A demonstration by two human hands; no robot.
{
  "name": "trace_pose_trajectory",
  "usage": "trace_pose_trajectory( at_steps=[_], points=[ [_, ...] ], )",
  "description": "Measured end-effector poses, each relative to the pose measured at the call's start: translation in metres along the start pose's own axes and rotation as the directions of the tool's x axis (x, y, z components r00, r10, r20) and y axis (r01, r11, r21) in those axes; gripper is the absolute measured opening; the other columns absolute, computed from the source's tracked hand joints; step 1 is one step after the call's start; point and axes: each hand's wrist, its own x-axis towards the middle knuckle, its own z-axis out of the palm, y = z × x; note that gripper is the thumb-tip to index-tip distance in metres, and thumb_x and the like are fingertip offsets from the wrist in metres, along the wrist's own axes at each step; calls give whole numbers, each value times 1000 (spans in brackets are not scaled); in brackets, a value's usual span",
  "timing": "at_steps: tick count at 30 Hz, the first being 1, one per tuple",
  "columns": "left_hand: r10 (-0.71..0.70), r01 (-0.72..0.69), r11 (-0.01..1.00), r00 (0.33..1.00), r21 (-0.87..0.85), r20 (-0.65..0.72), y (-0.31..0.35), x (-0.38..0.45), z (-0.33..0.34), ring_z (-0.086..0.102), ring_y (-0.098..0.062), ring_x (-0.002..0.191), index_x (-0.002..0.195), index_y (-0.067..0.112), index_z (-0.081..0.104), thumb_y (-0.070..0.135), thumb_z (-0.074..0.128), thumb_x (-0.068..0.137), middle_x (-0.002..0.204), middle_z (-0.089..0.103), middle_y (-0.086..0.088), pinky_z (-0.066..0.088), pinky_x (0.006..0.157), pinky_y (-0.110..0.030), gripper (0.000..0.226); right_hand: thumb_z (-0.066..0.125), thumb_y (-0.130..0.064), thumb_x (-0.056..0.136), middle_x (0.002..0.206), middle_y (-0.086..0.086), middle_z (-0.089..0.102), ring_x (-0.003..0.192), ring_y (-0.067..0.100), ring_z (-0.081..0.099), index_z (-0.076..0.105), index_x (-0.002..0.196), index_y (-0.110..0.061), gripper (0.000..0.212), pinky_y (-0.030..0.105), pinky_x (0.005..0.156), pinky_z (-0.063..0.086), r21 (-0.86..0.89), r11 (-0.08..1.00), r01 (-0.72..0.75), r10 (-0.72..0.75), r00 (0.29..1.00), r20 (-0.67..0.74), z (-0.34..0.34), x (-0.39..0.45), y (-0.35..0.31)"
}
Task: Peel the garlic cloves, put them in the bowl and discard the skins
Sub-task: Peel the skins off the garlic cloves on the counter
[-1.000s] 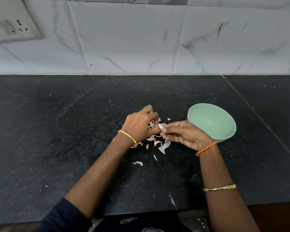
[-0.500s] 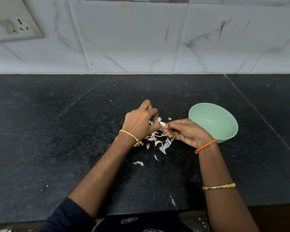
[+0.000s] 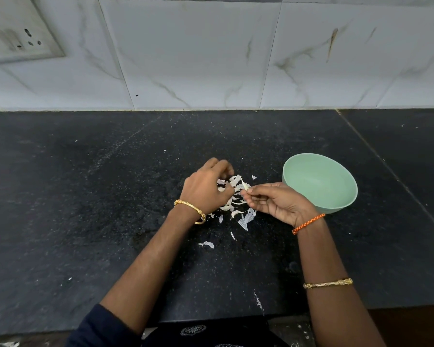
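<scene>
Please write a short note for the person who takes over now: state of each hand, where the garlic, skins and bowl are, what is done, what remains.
Right hand: pinches a small pale garlic piece at its fingertips, beside the bowl.
Left hand: fingers curled above the skins; whether it holds anything cannot be seen.
Green bowl: stands right of the hands; no cloves show in the visible part of its inside.
Skins: loose scraps lie on the black counter between and below the hands.
Done: some peeling, judging by the skins.
Left: finish the held piece, put cloves in the bowl, gather and discard the skins.
</scene>
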Motion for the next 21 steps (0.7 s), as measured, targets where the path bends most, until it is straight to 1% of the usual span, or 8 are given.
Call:
trace_pose_trajectory(
  at_steps=[2, 5, 7, 9, 10, 15, 18, 21],
  points=[
    [39, -40, 997, 999, -61, -15, 0, -3, 4, 49, -7, 70, 81, 21, 60, 17, 55, 80, 94, 55, 11, 44, 60, -28, 7, 58, 6, 88, 72, 14, 70, 57, 11, 66, 66, 88, 10, 9, 19, 55, 56, -17, 1000, -12, 12, 1000, -1, 0, 0, 0],
    [0, -5, 995, 998, -97, -58, 1, -6, 8, 51, -9, 68, 69, 22, 58, 29, 48, 76, 92, 56, 13, 39, 59, -26, 14, 59, 6, 87, 75, 15, 70, 57, 11, 65, 66, 87, 10, 9, 19, 54, 56, -31, 999, -23, 23, 1000, -1, 0, 1, -1],
    [-15, 8, 991, 999, -131, -51, 0, -6, 9, 54, -7, 69, 88, 27, 63, 35, 53, 79, 97, 55, 16, 42, 59, -24, 16, 58, 6, 88, 75, 15, 70, 56, 11, 64, 65, 88, 11, 9, 18, 53, 55, -29, 999, -33, 33, 999, 2, 0, 1, -1],
    [52, -46, 980, 998, -195, 27, -1, -3, 8, 59, -3, 74, 116, 31, 60, 29, 61, 85, 107, 56, 14, 48, 68, -22, 31, 57, 5, 89, 72, 13, 70, 54, 10, 63, 65, 91, 12, 11, 18, 51, 54, -29, 999, -40, 41, 999, 11, -1, 1, -1],
    [95, -73, 968, 992, -241, 80, -3, -1, 9, 60, -4, 78, 121, 29, 60, 23, 63, 87, 109, 58, 11, 50, 73, -22, 35, 57, 4, 89, 71, 12, 69, 54, 9, 62, 65, 93, 12, 12, 17, 51, 53, -36, 998, -45, 46, 999, 18, -1, 1, -1],
    [117, -84, 949, 989, -303, 94, -10, 2, 18, 64, -11, 75, 99, 12, 73, 8, 64, 88, 91, 70, 1, 52, 75, -35, 15, 57, 1, 90, 72, 11, 68, 56, 10, 61, 67, 91, 9, 13, 18, 52, 53, -56, 998, -41, 42, 999, 26, -3, 1, -1],
    [118, -74, 948, 985, -310, 128, -8, 0, 17, 66, -12, 68, 102, 10, 73, 11, 65, 88, 93, 71, -1, 54, 69, -35, 16, 57, 1, 90, 75, 14, 68, 57, 11, 63, 66, 94, 10, 13, 18, 53, 54, -49, 999, -19, 19, 1000, -4, -5, 2, 1],
    [132, -92, 952, 984, -291, 120, -6, -2, 19, 67, -12, 74, 108, 15, 72, 20, 68, 87, 99, 71, 2, 55, 70, -32, 23, 57, 1, 91, 77, 16, 66, 55, 11, 63, 65, 93, 11, 13, 18, 51, 54, -34, 999, -32, 30, 999, -36, -5, 4, 2]
  ],
)
